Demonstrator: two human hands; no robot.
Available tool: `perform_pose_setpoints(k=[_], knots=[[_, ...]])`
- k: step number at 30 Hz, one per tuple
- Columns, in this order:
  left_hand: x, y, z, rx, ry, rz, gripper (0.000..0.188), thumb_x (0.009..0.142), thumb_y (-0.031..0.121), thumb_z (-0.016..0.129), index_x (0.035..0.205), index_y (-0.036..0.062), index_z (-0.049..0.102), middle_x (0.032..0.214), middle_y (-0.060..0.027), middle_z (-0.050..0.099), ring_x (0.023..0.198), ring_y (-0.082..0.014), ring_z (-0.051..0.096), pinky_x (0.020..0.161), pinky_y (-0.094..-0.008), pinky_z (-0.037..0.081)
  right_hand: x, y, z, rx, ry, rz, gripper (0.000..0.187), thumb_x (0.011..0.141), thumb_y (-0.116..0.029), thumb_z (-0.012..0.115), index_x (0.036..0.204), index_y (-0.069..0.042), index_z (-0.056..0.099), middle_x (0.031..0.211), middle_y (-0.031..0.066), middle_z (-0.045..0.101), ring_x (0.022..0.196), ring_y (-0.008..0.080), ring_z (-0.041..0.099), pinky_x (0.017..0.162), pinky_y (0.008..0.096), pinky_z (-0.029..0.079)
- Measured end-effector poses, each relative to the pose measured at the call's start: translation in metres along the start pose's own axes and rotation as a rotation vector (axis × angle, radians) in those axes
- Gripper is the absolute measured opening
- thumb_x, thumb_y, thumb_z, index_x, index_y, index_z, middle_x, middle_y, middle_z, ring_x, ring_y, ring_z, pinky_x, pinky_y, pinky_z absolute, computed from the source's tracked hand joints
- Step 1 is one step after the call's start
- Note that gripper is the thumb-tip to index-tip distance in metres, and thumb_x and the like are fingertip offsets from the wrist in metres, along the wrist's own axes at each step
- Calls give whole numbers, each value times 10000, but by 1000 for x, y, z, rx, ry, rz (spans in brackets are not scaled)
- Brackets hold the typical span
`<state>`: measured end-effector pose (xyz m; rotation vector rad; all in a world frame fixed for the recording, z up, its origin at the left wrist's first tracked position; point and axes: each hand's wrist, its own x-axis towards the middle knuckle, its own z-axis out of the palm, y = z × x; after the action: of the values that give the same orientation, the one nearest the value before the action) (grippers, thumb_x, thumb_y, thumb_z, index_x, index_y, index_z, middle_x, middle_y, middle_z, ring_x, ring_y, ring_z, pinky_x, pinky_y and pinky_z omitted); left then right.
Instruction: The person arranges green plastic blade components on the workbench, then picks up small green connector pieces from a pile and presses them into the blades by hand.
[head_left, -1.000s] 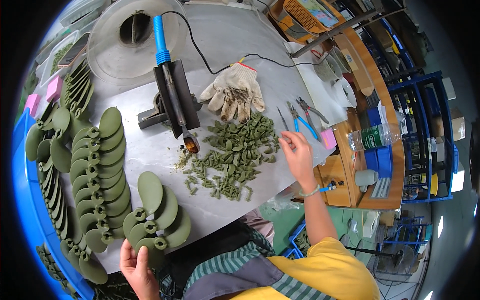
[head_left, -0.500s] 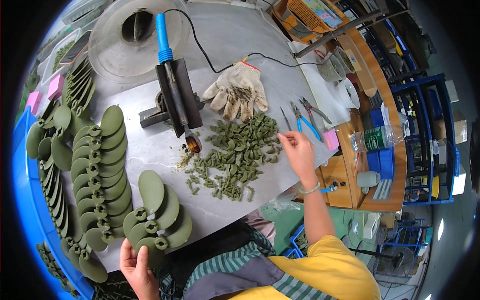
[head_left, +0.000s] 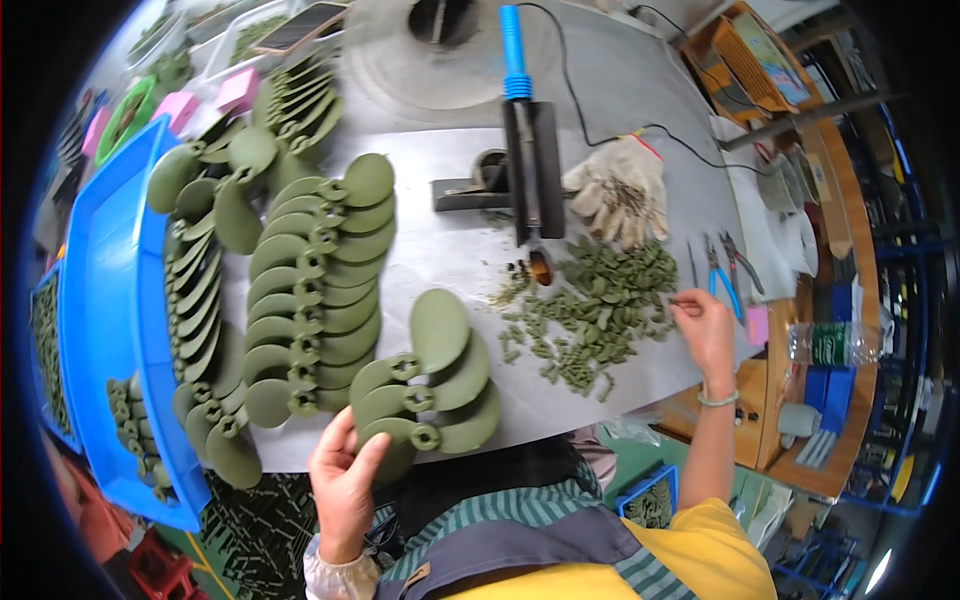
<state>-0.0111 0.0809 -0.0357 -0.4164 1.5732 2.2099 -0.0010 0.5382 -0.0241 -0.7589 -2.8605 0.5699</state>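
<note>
At the near table edge my left hand (head_left: 345, 480) has thumb and fingers closed on a green propeller-shaped piece (head_left: 425, 437), the nearest in a short overlapping row. A longer row of such two-bladed pieces (head_left: 368, 180) lies to its left, their notched hubs lined up. My right hand (head_left: 706, 335) is pinched at the right side of a pile of small green offcuts (head_left: 615, 290); whatever is between its fingertips is too small to make out. Beyond the pile, a blue-handled heating iron (head_left: 516, 55) rests in a dark metal stand (head_left: 545, 165), its brown spoon-like tip (head_left: 541, 268) pointing toward me.
A soiled white work glove (head_left: 630, 190) lies beside the stand. Blue-handled pliers (head_left: 716, 275) and dark-handled cutters (head_left: 742, 262) are at the right, near a pink block (head_left: 757, 325). A blue tray (head_left: 165, 330) stands at the left. The iron's black cord (head_left: 572, 100) crosses the back.
The view has swung to the left, so the table appears farther right and more of the blue tray shows. Both hands keep about the same places beside the pieces and pile.
</note>
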Motion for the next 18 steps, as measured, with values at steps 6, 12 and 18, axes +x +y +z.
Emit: perform_pose_setpoints(k=[6, 12, 18], knots=[[-3, 10, 0, -40, -18, -39, 478, 920, -46, 629, 1369, -75, 469, 1229, -144, 659, 1089, -169, 639, 964, -282, 494, 0, -14, 3, 220, -5, 44, 190, 850, -47, 708, 1016, 45, 697, 878, 77, 709, 786, 109, 658, 719, 260, 527], [-3, 10, -3, -62, -36, -43, 435, 909, -64, 639, 1309, -40, 471, 1171, -143, 686, 1065, -159, 647, 939, -271, 504, -14, -72, -10, 647, 4, 24, 158, 896, 23, 676, 1054, 12, 674, 928, 12, 658, 824, 67, 602, 732, 212, 499], [0, 11, 1, -52, -39, -40, 442, 905, -67, 640, 1312, -42, 469, 1167, -143, 685, 1067, -160, 646, 930, -265, 498, -27, -142, -3, 641, -89, -141, 192, 858, 37, 690, 1048, 10, 675, 936, 18, 668, 849, 85, 624, 788, 241, 509]])
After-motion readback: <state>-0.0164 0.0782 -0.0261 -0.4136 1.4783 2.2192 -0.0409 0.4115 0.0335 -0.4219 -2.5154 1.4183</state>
